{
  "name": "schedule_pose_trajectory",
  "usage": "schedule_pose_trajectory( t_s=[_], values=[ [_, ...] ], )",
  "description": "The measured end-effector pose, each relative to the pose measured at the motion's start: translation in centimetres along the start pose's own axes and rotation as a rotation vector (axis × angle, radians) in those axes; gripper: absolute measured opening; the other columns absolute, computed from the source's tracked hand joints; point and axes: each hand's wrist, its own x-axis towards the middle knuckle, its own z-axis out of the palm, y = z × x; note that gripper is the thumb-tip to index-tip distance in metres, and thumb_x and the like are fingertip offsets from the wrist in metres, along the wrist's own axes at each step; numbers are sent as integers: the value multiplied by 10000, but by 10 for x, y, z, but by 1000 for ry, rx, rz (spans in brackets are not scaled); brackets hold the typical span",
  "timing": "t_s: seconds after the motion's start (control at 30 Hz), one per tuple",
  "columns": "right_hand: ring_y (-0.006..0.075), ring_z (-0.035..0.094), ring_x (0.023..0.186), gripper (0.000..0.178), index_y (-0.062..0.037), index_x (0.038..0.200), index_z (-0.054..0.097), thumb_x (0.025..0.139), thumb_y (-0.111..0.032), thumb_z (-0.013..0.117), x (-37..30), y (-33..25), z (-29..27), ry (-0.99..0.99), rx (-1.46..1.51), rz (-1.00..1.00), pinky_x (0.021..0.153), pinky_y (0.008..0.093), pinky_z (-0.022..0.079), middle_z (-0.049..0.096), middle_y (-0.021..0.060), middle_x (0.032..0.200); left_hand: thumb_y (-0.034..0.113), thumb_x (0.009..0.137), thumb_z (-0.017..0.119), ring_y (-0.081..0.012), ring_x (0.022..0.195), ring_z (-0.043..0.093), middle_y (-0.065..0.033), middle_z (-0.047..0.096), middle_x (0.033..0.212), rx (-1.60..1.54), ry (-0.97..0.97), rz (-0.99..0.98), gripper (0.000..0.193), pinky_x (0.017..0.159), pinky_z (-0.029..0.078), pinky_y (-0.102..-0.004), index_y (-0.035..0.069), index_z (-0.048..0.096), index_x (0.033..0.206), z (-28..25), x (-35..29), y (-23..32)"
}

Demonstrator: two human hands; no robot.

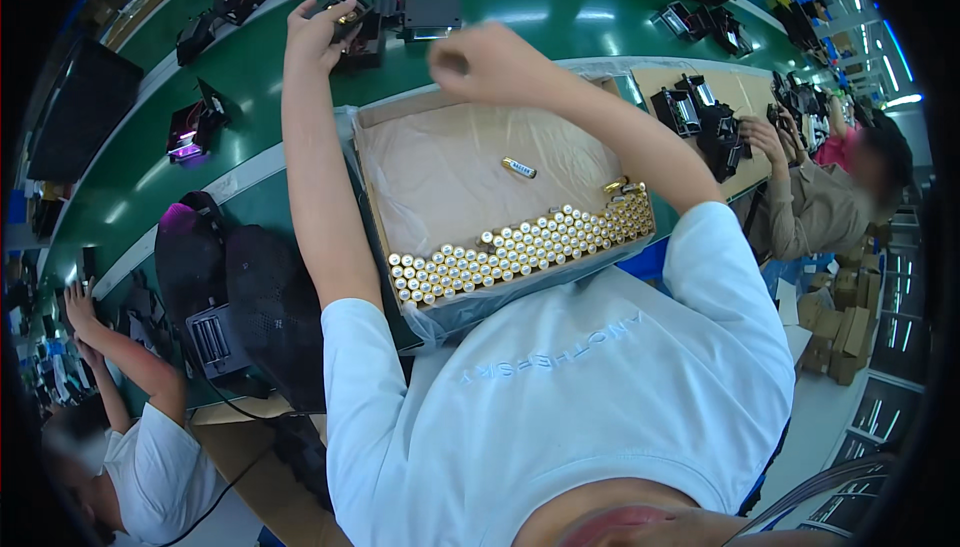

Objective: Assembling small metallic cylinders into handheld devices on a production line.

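Observation:
My left hand is at the far left of the workbench, its fingers closed on a black box-shaped device with an open top. My right hand hovers above the far edge of the battery box, beside the device's flat dark panel. Its fingers are curled and a little blurred; whether anything is in them cannot be seen. Between my forearms lies a shallow carton lined with clear plastic. Upright batteries fill its near side in rows. One loose battery lies on the carton's bare bottom.
More black devices stand on the green bench, one with a purple glow at left and others at far right. A black backpack is left of the carton. Co-workers sit on both sides; one's hand handles devices at right.

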Motion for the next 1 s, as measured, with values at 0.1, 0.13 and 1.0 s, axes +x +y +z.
schedule_pose_trajectory(
  t_s=[0.1, 0.13, 1.0],
  values=[
    [227, 586, 611, 190, -34, 933, 664, 761, -114, 680, -71, -8, -5, -377, -148, 213, 606, 326, 463, 634, 61, 682, 63, 822, 734, -320, 892, 615, -241, 538, 1120, 88, -10, 56, 575, 701, 588, -410, 1, 384, 1274, 7, -2, 15],
    [227, 586, 611, 190, -34, 933, 664, 761, -114, 680, -85, 1, 4, -375, -150, 216, 606, 326, 463, 634, 61, 682, 65, 829, 726, -301, 886, 617, -225, 557, 1097, 125, -3, 63, 552, 693, 584, -397, 2, 405, 1273, 10, -5, 18],
    [323, 642, 1019, 434, -91, 1144, 643, 785, -334, 665, 207, 27, 78, 84, -315, -39, 896, 453, 476, 693, 115, 1076, 155, 834, 572, -399, 822, 642, -248, 638, 982, 928, 390, 231, 307, 755, 524, -483, -16, 546, 1087, -42, -33, 70]
  ],
)
